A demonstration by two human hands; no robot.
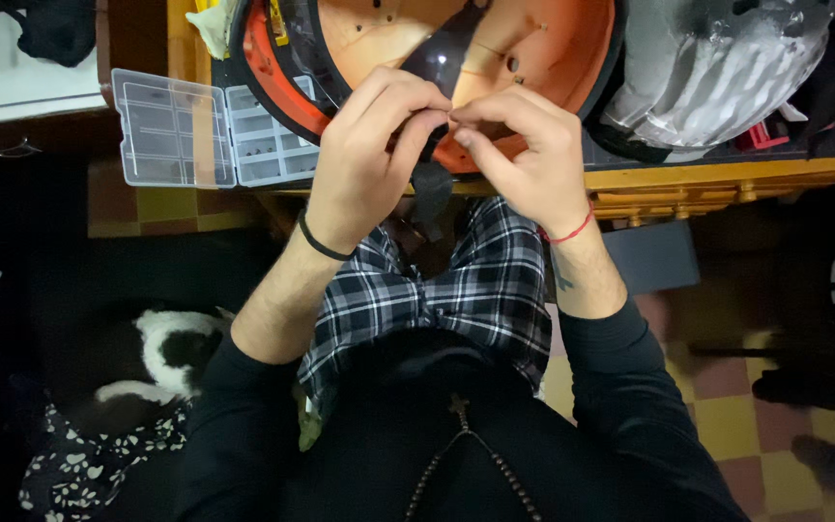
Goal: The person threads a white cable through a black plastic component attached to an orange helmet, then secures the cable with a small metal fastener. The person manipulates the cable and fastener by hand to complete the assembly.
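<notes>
Closest to the camera is my own chest in a dark top with a string of brown beads (466, 464) hanging on it, and below that my lap in checked trousers (437, 290). Beyond the lap both my hands meet at the near edge of the yellow table (727, 179). My left hand (369, 159) wears a black band on the wrist, my right hand (524, 159) a red thread. The fingertips of both are pressed together at one point between the hands, closed tightly as a pinch on something very small; it is hidden by the fingers, so I cannot tell what it is. Just behind and under this pinch lies a dark curved visor piece (446, 58), and its long axis runs away from me, from the pinch up over the orange helmet shell (533, 48). A black strap (429, 193) hangs down from the same place toward my knees. Both hands are equally near to the visor piece; the left grip seems to touch its edge, the right comes from the side. To the left of my left hand, well apart, an open clear parts box (215, 130) with small compartments rests on the table edge. At the right sits a silver helmet shell (717, 68). On the floor at my left lies a black and white animal (171, 353).
</notes>
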